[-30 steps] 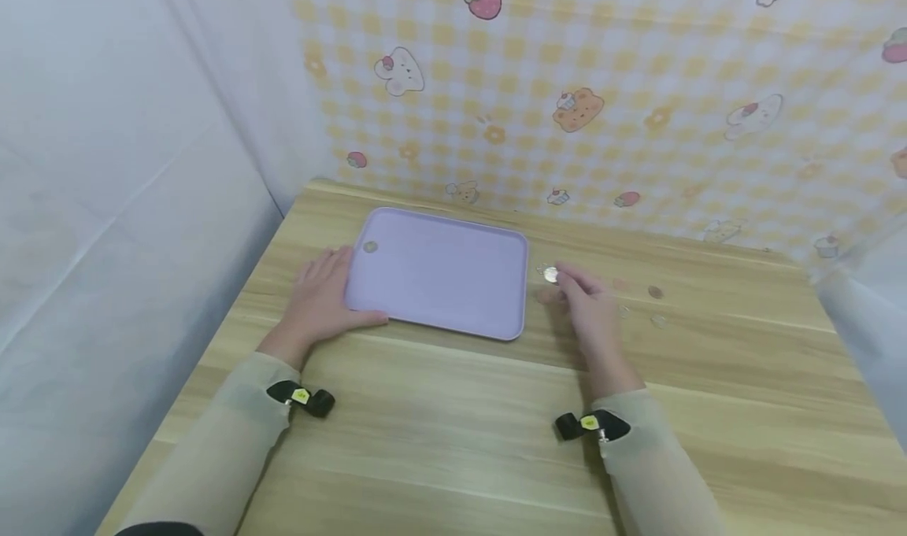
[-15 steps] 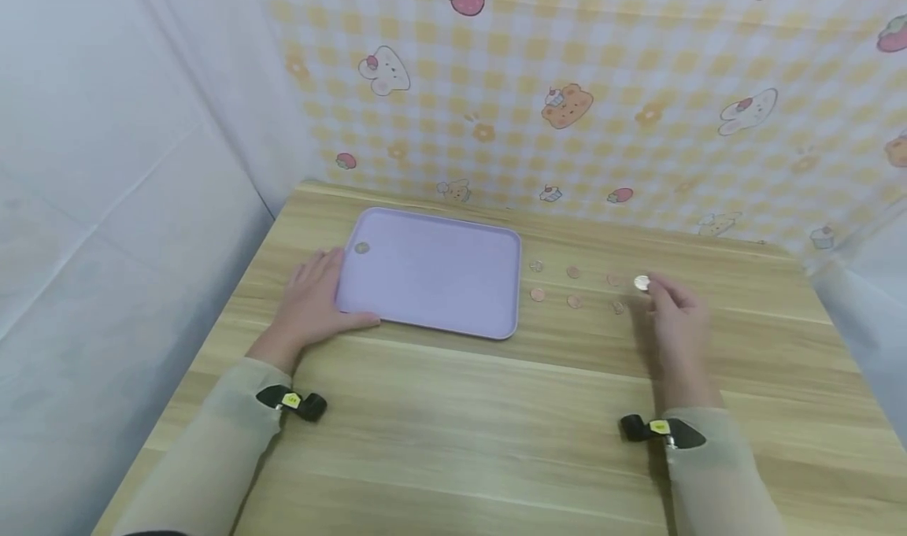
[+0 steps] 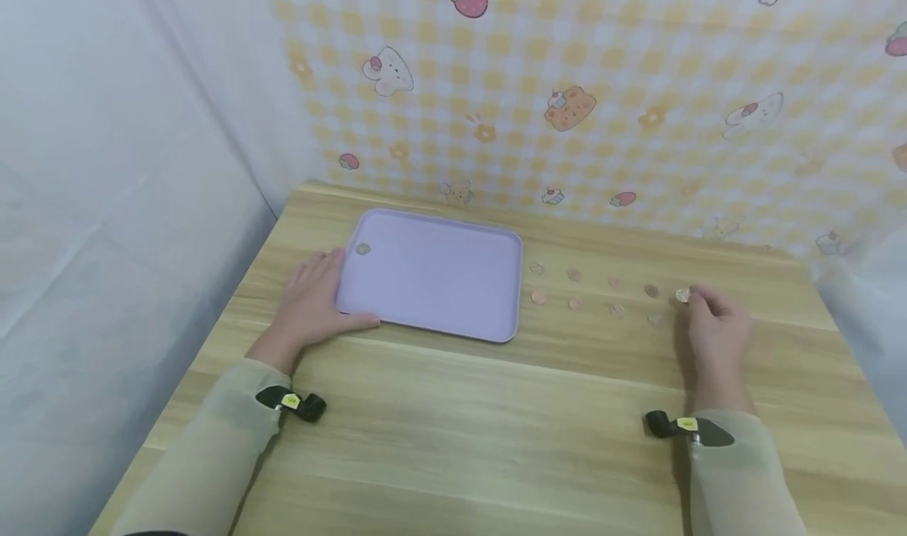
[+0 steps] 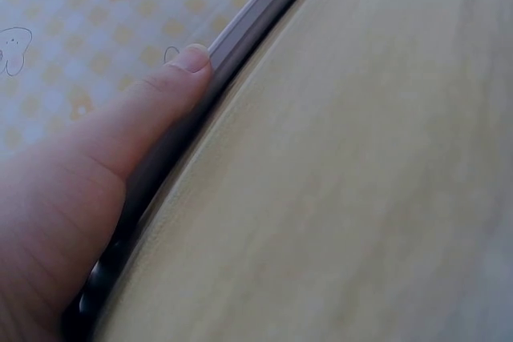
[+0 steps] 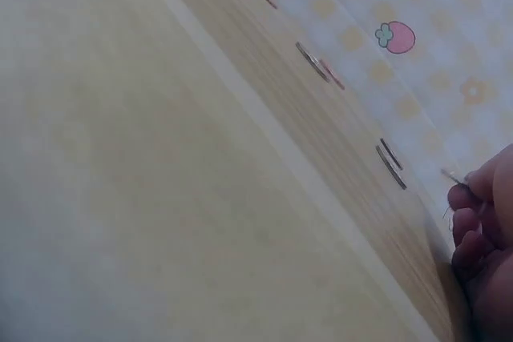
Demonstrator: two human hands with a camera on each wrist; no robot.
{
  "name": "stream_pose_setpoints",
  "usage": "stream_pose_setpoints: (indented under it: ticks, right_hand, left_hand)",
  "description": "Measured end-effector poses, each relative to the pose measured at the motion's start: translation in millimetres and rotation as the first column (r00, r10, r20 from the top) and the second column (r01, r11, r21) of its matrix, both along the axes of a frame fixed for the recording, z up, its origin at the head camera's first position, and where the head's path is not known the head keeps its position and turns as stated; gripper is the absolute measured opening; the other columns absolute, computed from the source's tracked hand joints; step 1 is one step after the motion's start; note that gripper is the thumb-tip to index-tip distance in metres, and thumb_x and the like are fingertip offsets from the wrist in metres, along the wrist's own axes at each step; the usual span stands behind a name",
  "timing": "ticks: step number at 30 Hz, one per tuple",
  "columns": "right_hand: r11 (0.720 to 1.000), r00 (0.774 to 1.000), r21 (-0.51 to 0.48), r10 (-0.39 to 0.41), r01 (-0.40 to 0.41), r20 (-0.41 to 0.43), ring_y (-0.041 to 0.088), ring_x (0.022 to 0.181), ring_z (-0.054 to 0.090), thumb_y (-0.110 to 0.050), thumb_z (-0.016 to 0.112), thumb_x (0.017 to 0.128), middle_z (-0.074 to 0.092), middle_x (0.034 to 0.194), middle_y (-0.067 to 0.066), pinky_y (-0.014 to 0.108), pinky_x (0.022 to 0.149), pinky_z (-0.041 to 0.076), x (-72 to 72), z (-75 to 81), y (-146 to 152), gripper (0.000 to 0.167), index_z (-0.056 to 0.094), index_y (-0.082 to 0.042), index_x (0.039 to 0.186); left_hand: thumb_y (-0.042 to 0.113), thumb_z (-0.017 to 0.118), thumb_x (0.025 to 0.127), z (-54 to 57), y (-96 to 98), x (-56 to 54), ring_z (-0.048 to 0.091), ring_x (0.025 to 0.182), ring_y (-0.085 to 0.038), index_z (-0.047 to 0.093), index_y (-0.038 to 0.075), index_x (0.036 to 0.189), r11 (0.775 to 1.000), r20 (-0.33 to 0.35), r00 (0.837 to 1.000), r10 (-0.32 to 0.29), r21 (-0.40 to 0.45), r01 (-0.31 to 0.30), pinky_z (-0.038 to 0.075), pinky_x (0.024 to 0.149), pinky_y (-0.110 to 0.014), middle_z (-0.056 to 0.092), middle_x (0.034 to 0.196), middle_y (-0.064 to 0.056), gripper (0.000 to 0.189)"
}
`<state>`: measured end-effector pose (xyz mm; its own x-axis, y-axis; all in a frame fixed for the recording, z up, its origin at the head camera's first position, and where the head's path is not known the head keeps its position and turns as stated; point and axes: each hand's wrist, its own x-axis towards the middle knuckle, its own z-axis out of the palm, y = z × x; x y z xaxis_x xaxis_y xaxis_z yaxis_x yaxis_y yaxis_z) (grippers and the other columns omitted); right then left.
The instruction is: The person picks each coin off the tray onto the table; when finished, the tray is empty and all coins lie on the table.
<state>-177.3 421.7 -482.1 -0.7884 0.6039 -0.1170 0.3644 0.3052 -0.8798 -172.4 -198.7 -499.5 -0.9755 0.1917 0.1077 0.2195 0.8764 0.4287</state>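
A silver coin [image 3: 683,295] is pinched between the thumb and fingertips of my right hand [image 3: 719,331], at the right end of two rows of coins. In the right wrist view the coin [image 5: 454,176] shows edge-on at the fingertips. My left hand [image 3: 309,304] lies spread at the near-left corner of a lilac tray [image 3: 432,323]; its fingers touch the left side and its thumb lies straight along the front edge. The left wrist view shows the thumb [image 4: 172,82] against the tray's rim. One coin [image 3: 363,249] lies inside the tray, near its left side.
Right of the tray, several coins lie spaced out on the wooden table [image 3: 453,426], among them a copper coin [image 3: 538,297], a darker coin [image 3: 652,290] and a silver coin [image 3: 616,309]. A checked cloth [image 3: 517,87] hangs behind the table, a white cloth [image 3: 106,205] at the left.
My right hand has moved right with the silver coin, from beside the tray's right edge, past the rows of coins, to their right end. My left hand has stayed at the tray's corner.
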Motion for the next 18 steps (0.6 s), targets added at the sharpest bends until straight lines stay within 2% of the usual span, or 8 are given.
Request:
stream_pose_setpoints:
  ticks: [3,8,11,13,15,17,18]
  right_hand:
    - [0.996,0.998,0.081,0.020,-0.025,0.064,0.018,0.148,0.047,-0.032,0.061,0.107,0.062,0.152,-0.002,0.036,0.123,0.036,0.8,-4.2,9,0.037,0.072,-0.018,0.140]
    - [0.989,0.993,0.137,0.044,-0.059,0.108,0.026,0.151,0.044,-0.036,0.057,0.108,0.056,0.157,0.006,0.043,0.124,0.035,-2.3,-8.7,20,0.044,0.067,-0.013,0.145]
    - [0.986,0.991,0.154,0.046,-0.065,0.122,0.027,0.148,0.047,-0.038,0.056,0.109,0.056,0.157,0.009,0.043,0.122,0.038,-5.7,-8.6,25,0.047,0.065,-0.012,0.146]
    - [0.984,0.990,0.165,0.042,-0.064,0.135,0.024,0.146,0.049,-0.040,0.057,0.108,0.058,0.155,0.006,0.037,0.119,0.041,-7.1,-7.5,29,0.048,0.065,-0.013,0.146]
    - [0.983,0.990,0.171,0.038,-0.061,0.138,0.021,0.131,0.060,-0.040,0.059,0.107,0.070,0.140,0.002,0.030,0.105,0.050,-7.7,-6.4,31,0.047,0.067,-0.014,0.145]
    - [0.980,0.990,0.188,0.042,-0.068,0.136,0.013,0.111,0.066,-0.039,0.061,0.106,0.077,0.115,-0.010,0.021,0.088,0.054,-7.4,-5.5,34,0.046,0.070,-0.012,0.142]
    - [0.979,0.990,0.189,0.047,-0.071,0.133,0.008,0.098,0.067,-0.039,0.062,0.105,0.075,0.101,-0.017,0.018,0.078,0.054,-7.2,-5.3,35,0.046,0.070,-0.012,0.141]
  left_hand:
    - [0.084,0.081,0.068,-2.8,1.2,-2.1,0.030,0.149,-0.045,0.024,0.001,0.167,1.000,0.003,1.000,-0.011,-0.005,0.011,0.018,0.124,-0.067,0.041,0.161,-0.024,0.141]
    - [0.081,0.082,0.071,-4.0,-0.1,-1.7,0.023,0.155,-0.047,0.019,0.000,0.169,1.000,0.022,1.000,-0.016,-0.009,0.016,0.013,0.126,-0.067,0.032,0.168,-0.025,0.142]
    - [0.080,0.083,0.071,-3.0,-1.4,-1.3,0.023,0.155,-0.047,0.019,-0.001,0.169,1.000,0.019,1.000,-0.020,-0.007,0.020,0.013,0.126,-0.067,0.031,0.169,-0.026,0.142]
    - [0.081,0.082,0.071,-2.2,-1.9,-1.3,0.022,0.156,-0.047,0.018,-0.001,0.169,1.000,0.017,1.000,-0.025,-0.005,0.025,0.013,0.126,-0.067,0.031,0.169,-0.026,0.142]
    - [0.081,0.082,0.072,-1.6,-2.5,-1.6,0.021,0.156,-0.048,0.018,-0.001,0.169,1.000,0.012,1.000,-0.028,-0.003,0.028,0.012,0.126,-0.068,0.031,0.169,-0.027,0.142]
    - [0.081,0.082,0.072,-1.2,-3.1,-2.3,0.022,0.156,-0.049,0.019,-0.001,0.168,0.999,0.005,0.999,-0.033,-0.004,0.033,0.013,0.125,-0.069,0.032,0.167,-0.027,0.142]
    - [0.081,0.082,0.072,-1.1,-3.4,-2.9,0.023,0.155,-0.049,0.019,-0.002,0.168,0.999,0.000,0.999,-0.034,-0.005,0.034,0.014,0.125,-0.069,0.034,0.166,-0.027,0.141]
